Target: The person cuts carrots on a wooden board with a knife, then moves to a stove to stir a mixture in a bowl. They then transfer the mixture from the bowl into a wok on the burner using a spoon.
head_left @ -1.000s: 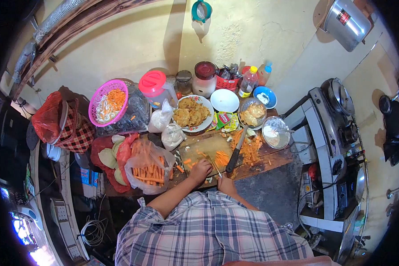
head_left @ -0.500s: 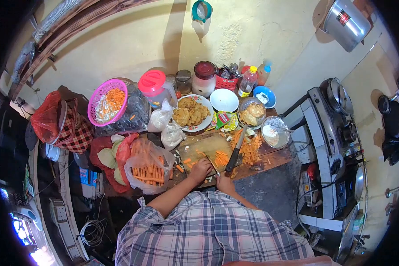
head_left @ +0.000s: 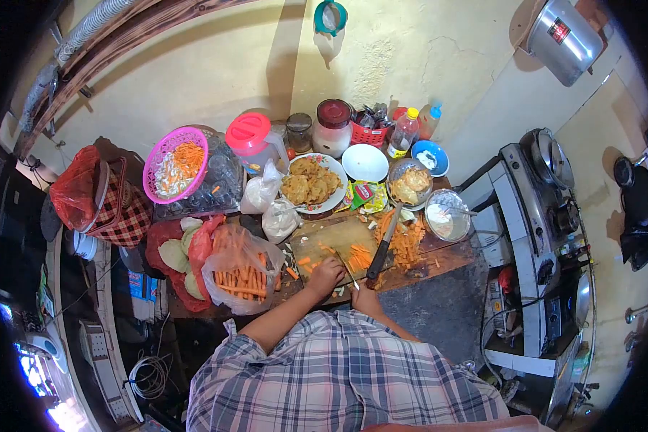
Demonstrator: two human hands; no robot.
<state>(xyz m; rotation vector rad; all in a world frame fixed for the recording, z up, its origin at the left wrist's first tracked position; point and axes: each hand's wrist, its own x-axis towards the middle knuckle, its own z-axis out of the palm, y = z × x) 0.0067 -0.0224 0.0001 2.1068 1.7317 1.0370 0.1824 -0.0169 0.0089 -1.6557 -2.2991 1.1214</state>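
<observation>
A wooden cutting board lies at the front of the table, with cut carrot sticks on it. My left hand is curled down on the board, closed over a carrot piece that its fingers mostly hide. Just right of these fingers stands the thin blade of a knife, tilted across the board's near edge. My right hand is closed around this knife's handle. A second, black-handled knife lies beside the board, close to a heap of carrot sticks.
Left of the board sit a plastic bag of carrots and a red bag with cabbage. Behind are a plate of fritters, a pink basket, a lidded pitcher and a flour bowl. A stove stands right.
</observation>
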